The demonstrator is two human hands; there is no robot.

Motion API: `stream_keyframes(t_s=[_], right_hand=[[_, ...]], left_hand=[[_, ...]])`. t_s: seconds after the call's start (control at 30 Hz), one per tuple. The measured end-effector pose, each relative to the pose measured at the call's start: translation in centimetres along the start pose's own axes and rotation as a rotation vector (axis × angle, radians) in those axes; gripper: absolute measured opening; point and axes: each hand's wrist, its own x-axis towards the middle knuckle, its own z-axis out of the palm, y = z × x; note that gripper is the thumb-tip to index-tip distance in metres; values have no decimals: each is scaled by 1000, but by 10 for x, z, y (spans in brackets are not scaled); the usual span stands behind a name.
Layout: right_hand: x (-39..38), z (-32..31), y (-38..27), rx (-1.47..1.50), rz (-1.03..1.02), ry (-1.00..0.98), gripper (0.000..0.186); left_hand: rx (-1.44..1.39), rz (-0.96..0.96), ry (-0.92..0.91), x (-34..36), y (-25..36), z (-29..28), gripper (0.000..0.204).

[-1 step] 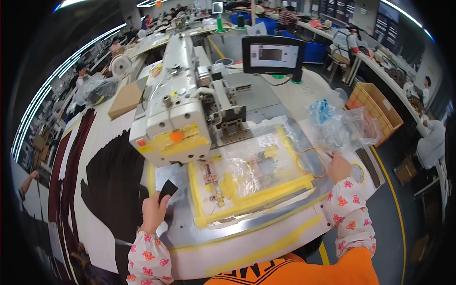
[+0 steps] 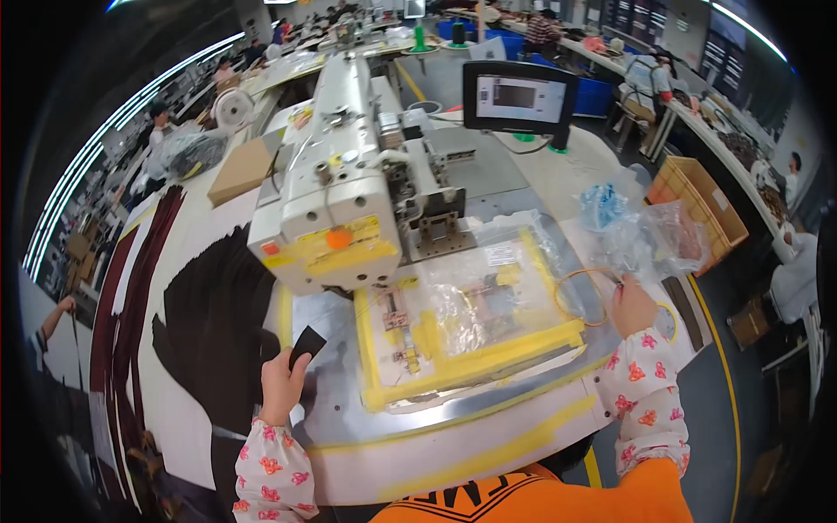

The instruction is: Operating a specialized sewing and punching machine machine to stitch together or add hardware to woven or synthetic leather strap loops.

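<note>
Black fabric piece (image 2: 307, 342) pinched in left hand (image 2: 281, 383) fingers; right hand (image 2: 634, 305) fingers clamp wire loop (image 2: 580, 296); best kept flat beside yellow frame (image 2: 471, 357)

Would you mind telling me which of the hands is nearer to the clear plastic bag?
Right. The right hand is just below the clear plastic bag; the left hand is far across the table.

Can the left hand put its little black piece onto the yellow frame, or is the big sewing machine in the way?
Probably yes: the left hand holds the black piece just beside the yellow frame, whose near edge looks open.
</note>
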Motion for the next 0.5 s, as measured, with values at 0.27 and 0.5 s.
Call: stream_keyframes(t_s=[0.27,0.5], right_hand=[[-28,-71,-185,569,-688,137,24],[-40,-58,-313,530,-983,84,37]], left_hand=[[-413,-131,175,-40,16,10,29],[-392,-61,183,-46,29,5,26]])
